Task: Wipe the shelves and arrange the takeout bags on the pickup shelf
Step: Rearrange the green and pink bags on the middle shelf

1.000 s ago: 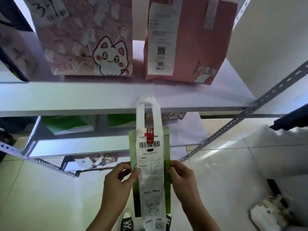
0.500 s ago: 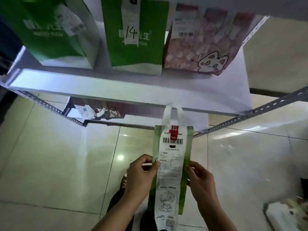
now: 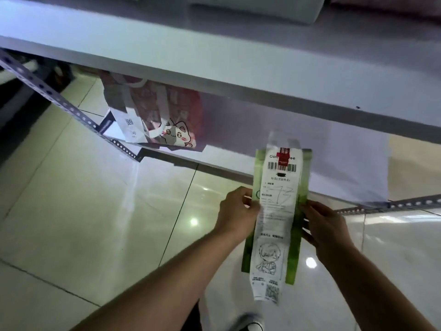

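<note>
Far left, a perforated metal upright (image 3: 59, 103) carries the rack. Next over, a pink cat-print bag (image 3: 164, 120) sits on the lower shelf (image 3: 334, 158), partly hidden under the shelf above (image 3: 214, 56), with a white slip stuck on its front.

Your left hand (image 3: 236, 216) pinches the left edge of the green bag (image 3: 296, 235), fingers curled round the side fold. The bag hangs in the air in front of the lower shelf's front edge, not resting on anything. A long receipt (image 3: 274, 223) runs down its face and dangles past the bottom. Your right hand (image 3: 327, 228) holds the right edge at about the same height, fingers wrapped behind, thumb in front.

Handling guess: narrow paper bag, probably a single drink, so light but top-heavy and spill-prone; keep it upright. Paper sides are soft and will crease if you squeeze. Better holds are the white handles at the top, or a palm under the base. Don't pull on the receipt; it looks fixed only near the top and would likely tear. Free shelf space lies right of the cat bag.
</note>
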### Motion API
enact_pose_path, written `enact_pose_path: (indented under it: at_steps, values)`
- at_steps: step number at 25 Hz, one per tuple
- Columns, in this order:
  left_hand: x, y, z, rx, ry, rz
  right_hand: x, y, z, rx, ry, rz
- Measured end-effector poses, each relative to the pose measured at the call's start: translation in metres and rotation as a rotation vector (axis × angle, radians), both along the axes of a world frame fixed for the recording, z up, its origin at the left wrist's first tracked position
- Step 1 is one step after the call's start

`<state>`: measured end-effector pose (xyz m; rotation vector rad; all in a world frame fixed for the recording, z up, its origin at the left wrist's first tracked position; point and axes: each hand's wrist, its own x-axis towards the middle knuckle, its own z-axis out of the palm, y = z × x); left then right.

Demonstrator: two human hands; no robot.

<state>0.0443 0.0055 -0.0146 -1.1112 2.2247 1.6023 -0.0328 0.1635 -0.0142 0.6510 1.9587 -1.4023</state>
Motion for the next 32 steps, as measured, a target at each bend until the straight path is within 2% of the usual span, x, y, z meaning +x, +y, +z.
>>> enact_pose_path:
  at_steps: [5,10,13,16,20,25,32]
  values:
    - [-0.063,-0.045,0.010,-0.003,0.179,-0.023,-0.066,-0.043,0.009,-0.106,0.160,-0.027]
    - [-0.107,-0.077,0.017,0.050,0.253,-0.018,-0.109,-0.078,0.013,-0.115,0.322,-0.072]
    - [-0.111,-0.082,0.009,0.115,0.255,-0.020,-0.114,-0.086,0.004,-0.061,0.338,-0.026]
    - [-0.109,-0.076,0.003,0.062,0.201,-0.099,-0.109,-0.088,-0.002,-0.007,0.324,0.027]
    - [-0.107,-0.067,-0.001,0.055,0.179,-0.065,-0.097,-0.077,-0.008,0.102,0.314,0.060]
    - [-0.103,-0.063,-0.001,0.026,0.154,-0.138,-0.093,-0.072,-0.003,0.230,0.399,0.224]
    - [-0.088,-0.054,0.027,-0.097,0.153,-0.154,-0.078,-0.063,0.019,0.239,0.414,0.166]
